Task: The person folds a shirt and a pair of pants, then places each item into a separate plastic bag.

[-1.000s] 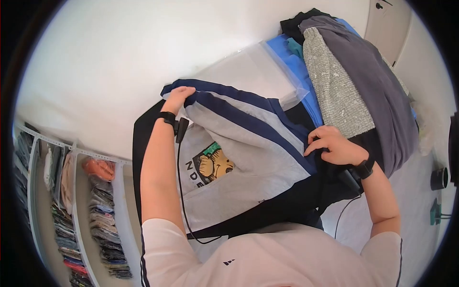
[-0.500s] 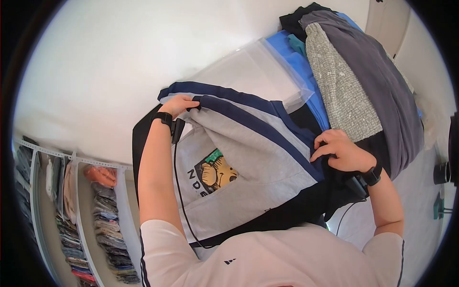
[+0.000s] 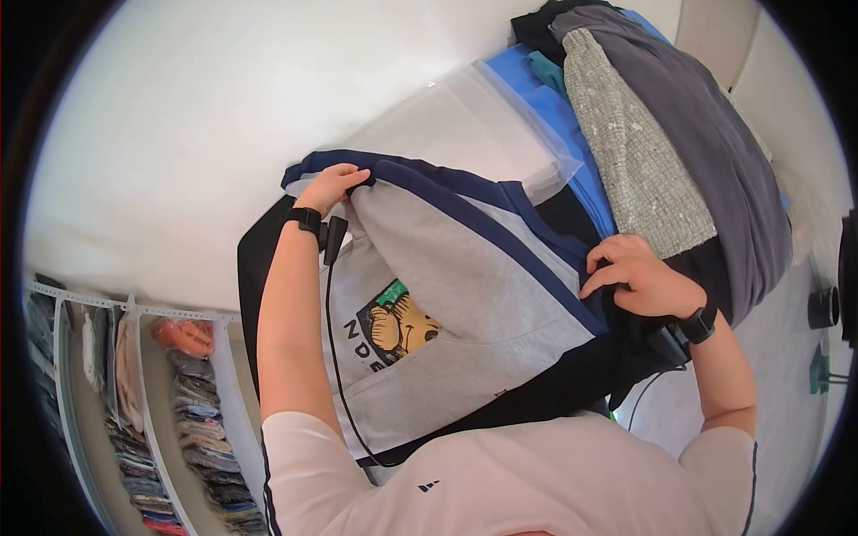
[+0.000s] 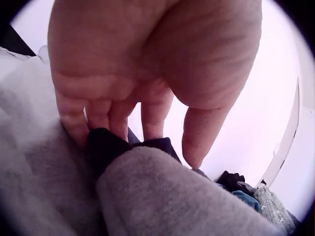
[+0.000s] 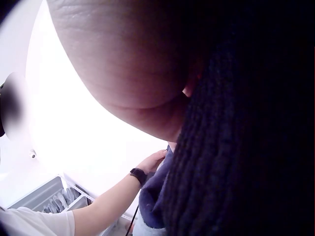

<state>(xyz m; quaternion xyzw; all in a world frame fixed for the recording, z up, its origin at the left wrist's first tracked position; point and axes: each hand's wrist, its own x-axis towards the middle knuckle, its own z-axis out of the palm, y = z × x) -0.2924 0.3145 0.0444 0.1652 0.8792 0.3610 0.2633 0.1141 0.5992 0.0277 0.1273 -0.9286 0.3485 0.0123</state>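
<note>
A grey sweatshirt (image 3: 465,268) with navy stripes lies partly folded over the black surface, its cartoon animal print (image 3: 402,326) and some letters showing. My left hand (image 3: 331,189) holds a navy-edged sleeve end at the far left. In the left wrist view, its fingers (image 4: 152,115) reach down to a dark cuff (image 4: 106,145), with the thumb on the other side. My right hand (image 3: 642,279) grips the navy part at the sweatshirt's right end, index finger and thumb bent towards it. Dark ribbed knit (image 5: 211,147) fills much of the right wrist view beside that hand.
Clear plastic bags (image 3: 456,125) lie behind the sweatshirt. To the right is a heap of clothes, with a blue garment (image 3: 545,98), a grey tweed piece (image 3: 626,152) and dark grey cloth (image 3: 706,170). Shelves (image 3: 147,375) with stacked bagged clothes stand at left.
My left hand has brought the near navy stripe closer to the far one, narrowing the grey strip between them. My right hand keeps its grip at the right end, slightly shifted in view.
</note>
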